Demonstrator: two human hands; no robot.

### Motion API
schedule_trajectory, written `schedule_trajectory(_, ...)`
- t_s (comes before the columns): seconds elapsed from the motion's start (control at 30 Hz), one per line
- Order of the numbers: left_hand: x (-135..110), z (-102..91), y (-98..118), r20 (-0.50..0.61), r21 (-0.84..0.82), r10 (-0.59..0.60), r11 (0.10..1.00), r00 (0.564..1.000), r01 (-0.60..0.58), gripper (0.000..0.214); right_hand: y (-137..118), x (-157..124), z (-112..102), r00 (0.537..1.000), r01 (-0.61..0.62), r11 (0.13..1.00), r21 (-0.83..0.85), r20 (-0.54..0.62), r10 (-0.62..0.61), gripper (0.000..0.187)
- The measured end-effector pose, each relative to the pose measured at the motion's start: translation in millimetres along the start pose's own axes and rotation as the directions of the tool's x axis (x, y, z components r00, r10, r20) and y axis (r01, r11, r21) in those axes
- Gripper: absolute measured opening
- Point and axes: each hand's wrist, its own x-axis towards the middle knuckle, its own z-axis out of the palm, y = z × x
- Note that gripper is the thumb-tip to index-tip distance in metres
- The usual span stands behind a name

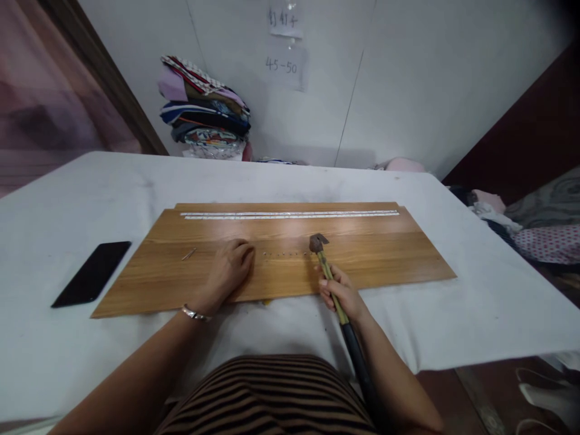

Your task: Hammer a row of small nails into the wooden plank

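Wood board (pixel 385 248), phone (pixel 93 275) nr, R hand (pixel 348 296) round hammer (pixel 348 337), L hand (pixel 229 269) curled, hold unclear

The left forearm (pixel 131 368) is held bare and slanted toward 2 o'clock, its wrist (pixel 211 299) kept nearly in line with it. The left hand (pixel 229 269) is placed at 8 o'clock from the view's centre, back turned up, fingers (pixel 238 244) bent. The right forearm (pixel 392 371), also bared, is angled toward 11 o'clock; the right hand (pixel 342 294) is positioned near 5 o'clock, its fingers curled into a grip.
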Motion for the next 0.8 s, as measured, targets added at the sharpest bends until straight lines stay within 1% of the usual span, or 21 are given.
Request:
schedule_trajectory(0.17,0.0,-1.2,2.2,-0.006,-0.016,-0.012,1.0,1.0,0.011,0.031,-0.3,1.7,-1.2,1.0,-0.024,0.999,-0.022,-0.004,0.024,0.036)
schedule_trajectory(0.4,0.4,-2.9,5.2,-0.001,-0.027,-0.018,0.999,1.0,0.018,0.031,-2.2,0.1,-1.4,1.0,-0.011,1.0,0.021,-0.01,0.012,0.037)
schedule_trajectory(0.6,-0.6,-3.3,6.4,-0.004,-0.045,-0.035,0.998,0.999,0.035,0.031,-3.7,0.6,-0.7,0.999,-0.051,0.999,-0.017,0.003,0.051,0.038)
schedule_trajectory(0.8,0.3,-3.1,6.4,-0.001,-0.033,-0.036,0.999,0.999,0.036,0.03,-3.9,-0.5,-0.1,0.999,-0.027,0.999,-0.017,-0.023,0.026,0.04)
